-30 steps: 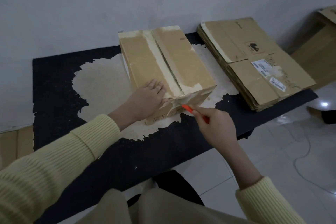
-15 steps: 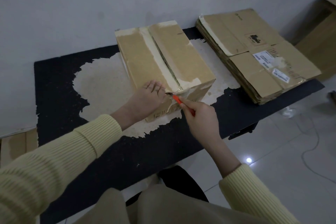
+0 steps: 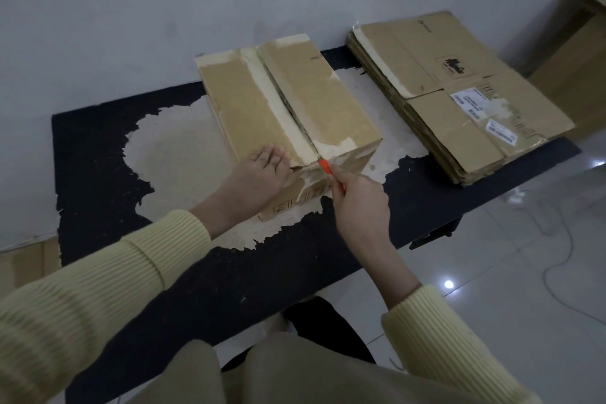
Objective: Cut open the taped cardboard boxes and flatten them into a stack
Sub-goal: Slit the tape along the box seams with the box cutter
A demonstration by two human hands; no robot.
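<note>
My right hand (image 3: 359, 207) was closed around an orange cutter (image 3: 329, 172), its tip at the near end of the taped centre seam of a cardboard box (image 3: 288, 115). My left hand (image 3: 262, 174) lay flat, fingers spread, gripping nothing, on the box's near left corner. The box sat mid-table on a worn black table (image 3: 98, 157), with a stack of flattened boxes (image 3: 459, 92) just beside it to the right.

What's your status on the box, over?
Left hand flat on the box, holding it down. Right hand grips the orange cutter, tip at the near end of the taped seam. Flattened stack sits right, nothing in the way.
</note>
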